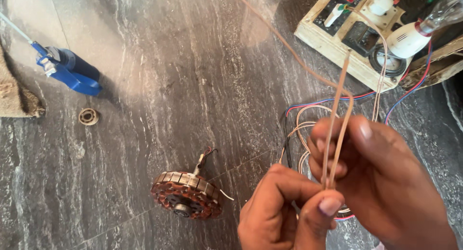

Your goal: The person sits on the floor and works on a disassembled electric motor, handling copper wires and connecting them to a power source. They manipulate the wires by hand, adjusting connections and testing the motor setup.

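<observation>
Hands meet at lower right of the head view. Left hand is closed, thumb and forefinger pinching the base of a doubled copper wire. Right hand is curled around the same wire from behind, fingers and thumb bracketing the two strands higher up. Strands rise side by side above the fingers, one ending near the wooden test board, the other running off toward top centre.

Board sits at top right on the dark marble floor, with switches, a socket and a white lamp holder carrying a clear bulb. Red, blue and tan leads loop below it.

Wound fan stator lies just left of the left hand, not touching. Small bearing and blue tool sit well apart at left.
</observation>
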